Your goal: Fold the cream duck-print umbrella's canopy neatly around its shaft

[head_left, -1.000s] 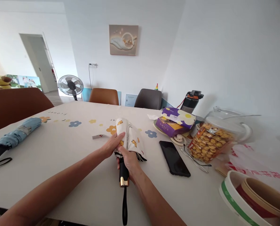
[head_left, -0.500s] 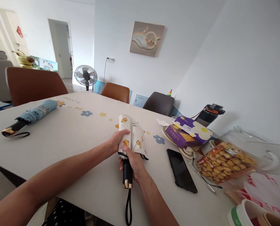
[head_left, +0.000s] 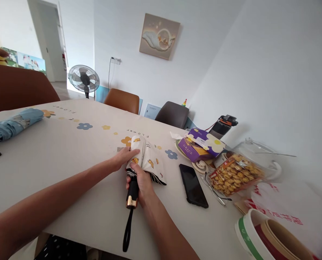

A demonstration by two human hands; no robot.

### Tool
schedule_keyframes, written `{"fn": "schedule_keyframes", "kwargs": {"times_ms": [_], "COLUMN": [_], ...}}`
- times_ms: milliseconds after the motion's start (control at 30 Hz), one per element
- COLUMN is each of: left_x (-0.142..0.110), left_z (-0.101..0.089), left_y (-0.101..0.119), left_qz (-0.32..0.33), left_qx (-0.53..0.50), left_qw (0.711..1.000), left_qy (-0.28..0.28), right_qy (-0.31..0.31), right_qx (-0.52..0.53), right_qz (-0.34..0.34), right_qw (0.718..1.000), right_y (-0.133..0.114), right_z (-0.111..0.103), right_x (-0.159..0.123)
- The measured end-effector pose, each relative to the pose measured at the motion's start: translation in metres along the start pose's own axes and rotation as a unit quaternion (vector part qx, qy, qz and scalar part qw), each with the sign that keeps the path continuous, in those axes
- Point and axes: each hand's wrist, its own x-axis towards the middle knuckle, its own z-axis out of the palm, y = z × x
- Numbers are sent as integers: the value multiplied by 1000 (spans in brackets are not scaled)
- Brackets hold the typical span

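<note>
A folded white umbrella (head_left: 150, 159) with small yellow cartoon figures lies over the table in front of me, its black handle with a gold end pointing toward me. My left hand (head_left: 124, 157) presses on the fabric from the left, thumb across the top. Around the base of the fabric, just above the handle, my right hand (head_left: 142, 180) is closed, its thumb on the cloth. A strap loop hangs from the handle end. The right side of the fabric sticks out loosely in a flap. Far left lies a rolled light-blue umbrella (head_left: 17, 124), cut off by the picture edge.
Right of my hands are a black phone (head_left: 193, 186), glasses (head_left: 217, 193), a purple box (head_left: 195, 148), a bag of snacks (head_left: 235, 173) and a paper cup (head_left: 248, 225). A dark bottle (head_left: 221, 127) stands behind. Chairs (head_left: 123, 101) line the far table edge.
My view has turned right, so the table things sit further left in the picture. Both hands stay on the white umbrella, whose loose flap now spreads a little wider to the right.
</note>
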Motion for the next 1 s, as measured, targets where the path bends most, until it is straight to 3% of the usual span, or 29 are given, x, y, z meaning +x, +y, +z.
{"fn": "schedule_keyframes", "kwargs": {"times_ms": [67,167,367,467,567,633,733,800,900,1000], "left_x": [0,-3,-5,-4,-3,-2,-5,-9,-15,-11], "left_z": [3,7,-1,-3,1,5,13,24,52,88], "left_y": [-3,-3,4,3,0,0,6,13,24,27], "left_qz": [23,15,-22,-8,-20,0,143,239,322,348], "left_qx": [67,95,38,0,35,124,273,332,403,509], "left_qw": [997,994,996,995,997,992,948,909,856,773], "left_qy": [23,56,-81,-103,-72,-16,80,75,-41,-150], "right_qy": [38,47,-1,-15,-5,12,20,11,-1,26], "right_qx": [7,-4,22,53,52,32,20,12,-32,-127], "right_qz": [1,-13,-11,-16,-9,8,12,-4,-25,-43], "right_qw": [999,999,1000,998,999,999,1000,1000,999,991], "right_y": [-1,-1,2,5,5,5,6,7,9,9], "right_z": [-1,-3,0,3,5,5,4,3,1,-3], "right_x": [4,7,3,0,-1,1,4,6,7,8]}}
